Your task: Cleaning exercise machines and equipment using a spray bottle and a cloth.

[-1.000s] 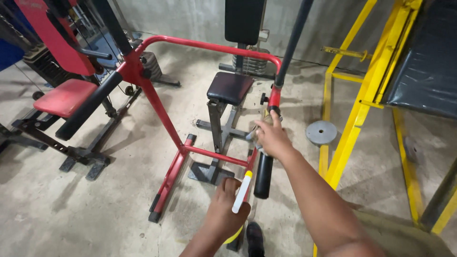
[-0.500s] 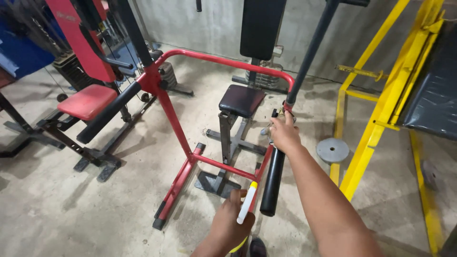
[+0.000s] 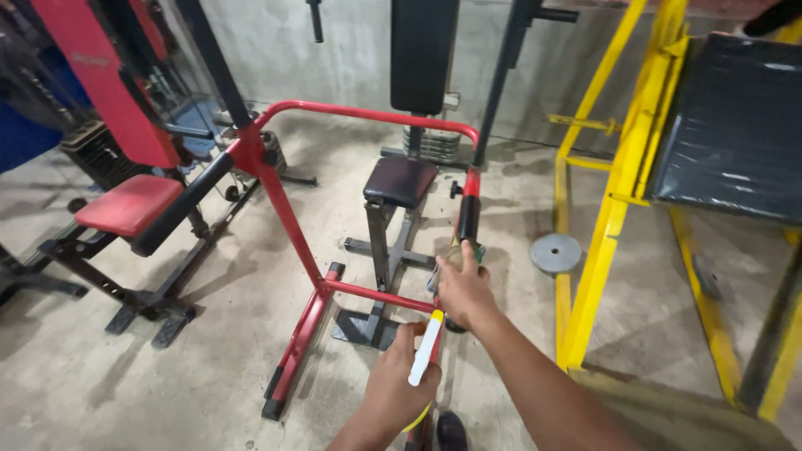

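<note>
My right hand (image 3: 462, 290) is closed around the lower part of a black foam grip (image 3: 467, 217) on the red tubular frame (image 3: 288, 213), and a small greenish cloth (image 3: 473, 250) shows at its fingers. My left hand (image 3: 399, 382) is lower, near the bottom edge, holding a yellow bottle with a white nozzle (image 3: 425, 348) that points up towards the right hand. The bottle's body is mostly hidden behind the hand.
A black padded seat (image 3: 401, 179) on a stand sits inside the red frame. A red-seated machine (image 3: 129, 205) stands at the left, and a yellow rack (image 3: 614, 200) with a black pad (image 3: 735, 134) at the right. A grey weight plate (image 3: 555, 253) lies on the concrete floor.
My right hand has slid down the black grip, from its top to its lower part. My left hand with the bottle stays just below it.
</note>
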